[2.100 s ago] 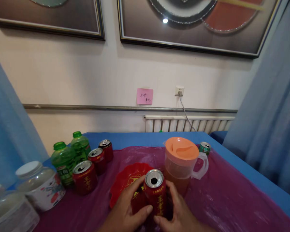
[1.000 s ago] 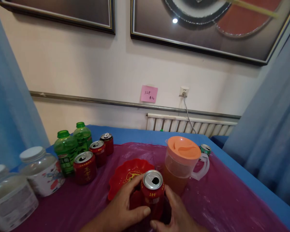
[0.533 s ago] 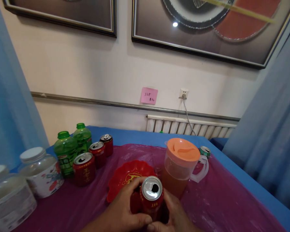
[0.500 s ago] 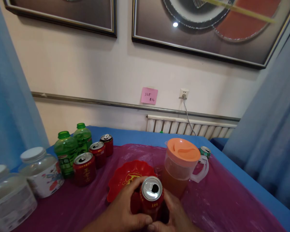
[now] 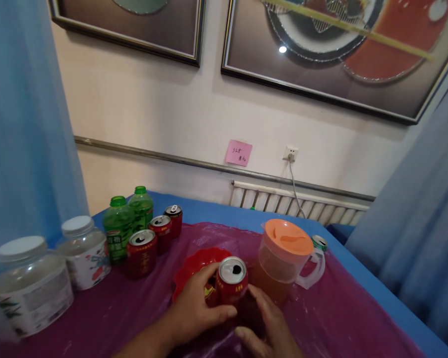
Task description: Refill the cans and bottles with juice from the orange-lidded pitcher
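Red can [image 5: 230, 293], yellow lettering, silver top, dark mouth; upright, in from the right edge of the table [image 5: 363, 279]. Left hand [image 5: 194, 309] grips it; right hand [image 5: 273, 325] gapes at its side, contact unclear.

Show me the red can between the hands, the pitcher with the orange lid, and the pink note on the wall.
Red can [image 5: 231, 290]: head view, on its upper side wall.
Pitcher [image 5: 278, 269]: head view, on its clear side wall.
Pink note [image 5: 239, 153]: head view, near its middle.

Blue table [image 5: 209, 211], purple sheet [image 5: 339, 308] spread on it, red bowl [image 5: 193, 263], orange-lidded pitcher [image 5: 278, 266], row of cans [image 5: 142, 257], green bottles [image 5: 117, 226], jars [image 5: 33, 288]
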A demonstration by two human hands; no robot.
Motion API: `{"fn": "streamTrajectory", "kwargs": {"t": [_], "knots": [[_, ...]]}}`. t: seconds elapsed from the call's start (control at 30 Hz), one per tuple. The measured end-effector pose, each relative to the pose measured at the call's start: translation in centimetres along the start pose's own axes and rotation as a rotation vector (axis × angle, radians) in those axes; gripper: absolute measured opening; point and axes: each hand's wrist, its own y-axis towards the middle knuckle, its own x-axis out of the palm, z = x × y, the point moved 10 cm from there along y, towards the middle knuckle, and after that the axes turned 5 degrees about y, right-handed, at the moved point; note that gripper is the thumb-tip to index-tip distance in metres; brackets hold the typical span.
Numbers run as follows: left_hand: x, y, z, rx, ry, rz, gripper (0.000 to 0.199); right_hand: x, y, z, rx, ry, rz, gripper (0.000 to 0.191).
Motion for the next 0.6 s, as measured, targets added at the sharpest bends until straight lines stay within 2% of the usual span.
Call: {"fn": "streamTrajectory", "kwargs": {"t": [0.1,0.23,0.3,0.37,0.43,0.47,0.53,0.6], "knots": [[-1.6,0.5,-0.6,-0.039,0.054,0.131,0.071,-1.1,-0.9,0.1,0.038,-0.095,0.080,0.053],[-3.2,1.0,-1.9,-0.155,0.136,0.247,0.064,-4.0,-2.0,-2.2,-0.011,-0.182,0.193,0.039],[-3.7,1.2,-2.5,-0.194,0.152,0.272,0.064,-7.1,-2.6,-3.3,-0.043,-0.247,0.314,0.035],[-4.0,1.3,-2.8,-0.201,0.170,0.290,0.066,-11.5,-3.1,-4.1,-0.069,-0.332,0.493,0.035],[-4.0,1.5,-2.9,-0.189,0.194,0.295,0.067,-16.0,-3.5,-4.4,-0.080,-0.418,0.696,0.045],[-4.0,1.5,-2.9,-0.182,0.209,0.295,0.068,-18.2,-3.6,-4.1,-0.052,-0.433,0.797,0.052],[-3.9,1.5,-3.0,-0.170,0.248,0.295,0.066,-21.0,-2.9,-2.0,0.108,-0.348,0.875,0.061],[-3.7,1.5,-3.2,-0.153,0.285,0.291,0.063,-21.7,-1.6,0.6,0.272,-0.185,0.832,0.059]]}}
